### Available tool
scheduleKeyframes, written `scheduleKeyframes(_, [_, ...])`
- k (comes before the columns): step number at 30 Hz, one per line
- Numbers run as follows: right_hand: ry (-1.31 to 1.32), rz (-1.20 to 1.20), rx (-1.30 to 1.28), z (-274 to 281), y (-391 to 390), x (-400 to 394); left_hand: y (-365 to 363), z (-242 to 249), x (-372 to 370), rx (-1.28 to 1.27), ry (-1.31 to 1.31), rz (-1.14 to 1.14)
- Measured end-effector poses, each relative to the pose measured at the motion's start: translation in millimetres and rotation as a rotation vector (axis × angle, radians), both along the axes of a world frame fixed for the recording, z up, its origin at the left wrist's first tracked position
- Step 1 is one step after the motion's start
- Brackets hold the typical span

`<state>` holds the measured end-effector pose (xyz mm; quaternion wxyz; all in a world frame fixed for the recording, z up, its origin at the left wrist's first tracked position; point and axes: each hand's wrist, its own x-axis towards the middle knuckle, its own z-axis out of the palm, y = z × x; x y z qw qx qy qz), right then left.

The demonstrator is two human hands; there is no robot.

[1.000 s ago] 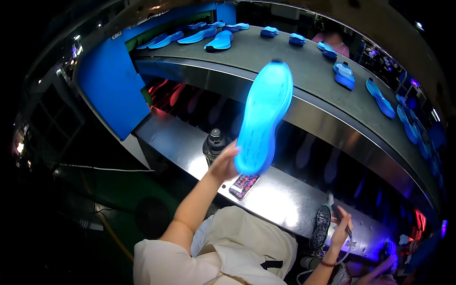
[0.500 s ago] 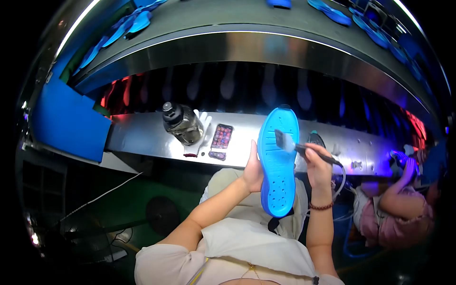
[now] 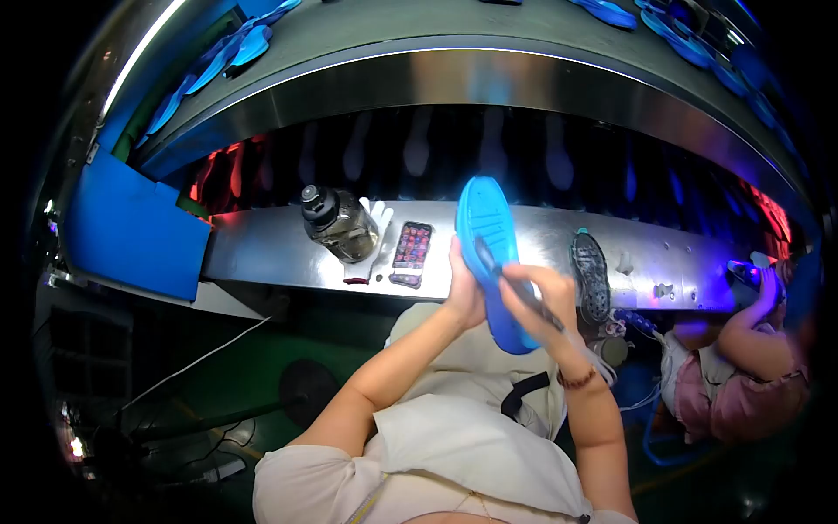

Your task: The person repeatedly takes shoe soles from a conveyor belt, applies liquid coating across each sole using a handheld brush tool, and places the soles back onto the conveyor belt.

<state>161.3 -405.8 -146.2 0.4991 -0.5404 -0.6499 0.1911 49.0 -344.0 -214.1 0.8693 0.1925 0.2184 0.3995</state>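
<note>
A bright blue shoe sole [image 3: 489, 223] is held up over my lap, its long axis tilted and its side wall partly turned toward me. My left hand [image 3: 465, 293] is closed around its left edge near the middle. In my right hand [image 3: 548, 297], a dark-handled brush [image 3: 487, 253] with a cable is gripped, its tip lying against the sole's middle. My right fingers hide part of the sole's right side. On the metal bench [image 3: 546, 262] to the right lies a dark, sole-shaped piece [image 3: 592, 275].
A dark drinking bottle [image 3: 345, 231], a white glove [image 3: 381, 229] and a phone [image 3: 411, 253] lie left on the bench. Above runs a conveyor belt [image 3: 419, 31] carrying blue soles [image 3: 253, 45]. At far right, another person's hand [image 3: 768, 293] is under purple light.
The sole has shifted slightly left and turned onto its side more. My right hand has moved left and down with the brush, from the sole's upper face to its middle.
</note>
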Motion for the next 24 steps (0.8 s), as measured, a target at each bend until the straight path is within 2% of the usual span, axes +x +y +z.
scheduleKeyframes(3, [-0.039, 0.199, -0.184, 0, -32, 14, 17, 2, -28, 0.048, 0.013, 0.03])
scheduleKeyframes(4, [-0.041, 0.292, -0.389, 5, -39, 25, 16, 6, -35, 0.056, -0.023, -0.022])
scheduleKeyframes(5, [0.127, 0.339, -0.493, 4, -41, 32, 13, 10, -39, 0.061, -0.06, -0.079])
scheduleKeyframes(7, [0.362, 0.301, -0.288, 15, -29, 41, 1, 22, -32, 0.03, -0.074, -0.116])
scheduleKeyframes(9, [0.362, 0.032, -0.198, 41, -17, 41, -13, 26, -22, -0.055, -0.141, -0.231])
scheduleKeyframes(10, [0.374, -0.014, -0.135, 46, -8, 37, -17, 25, -17, 0.006, -0.163, -0.316])
scheduleKeyframes(11, [0.329, 0.053, -0.171, 40, -2, 37, -21, 27, -13, 0.001, -0.168, -0.328])
scheduleKeyframes(13, [0.244, 0.237, -0.172, 34, -10, 31, -24, 47, -7, -0.112, -0.13, -0.2])
scheduleKeyframes(14, [0.266, 0.389, -0.162, 34, -14, 33, -21, 52, -13, -0.022, -0.116, -0.238])
scheduleKeyframes(15, [0.353, 0.504, -0.171, 39, -17, 34, -17, 50, -14, -0.14, -0.086, -0.206])
scheduleKeyframes(17, [0.667, 0.38, -0.223, 42, -18, 38, -18, 47, -15, 0.018, -0.126, -0.225])
scheduleKeyframes(18, [0.574, 0.232, -0.249, 48, -14, 40, -18, 48, -16, 0.075, -0.196, -0.287])
scheduleKeyframes(19, [0.507, 0.2, -0.28, 47, -12, 41, -18, 51, -15, 0.074, -0.196, -0.289])
scheduleKeyframes(21, [0.304, 0.341, -0.228, 43, -18, 39, -16, 58, -11, 0.04, -0.076, -0.144])
scheduleKeyframes(22, [0.289, 0.455, -0.08, 38, -17, 41, -13, 54, -14, 0.181, -0.036, -0.152])
scheduleKeyframes(23, [0.351, 0.584, -0.12, 40, -16, 49, -10, 55, -15, 0.182, -0.189, -0.18])
scheduleKeyframes(24, [0.484, 0.497, -0.176, 42, -17, 49, -8, 55, -13, 0.251, -0.147, -0.137])
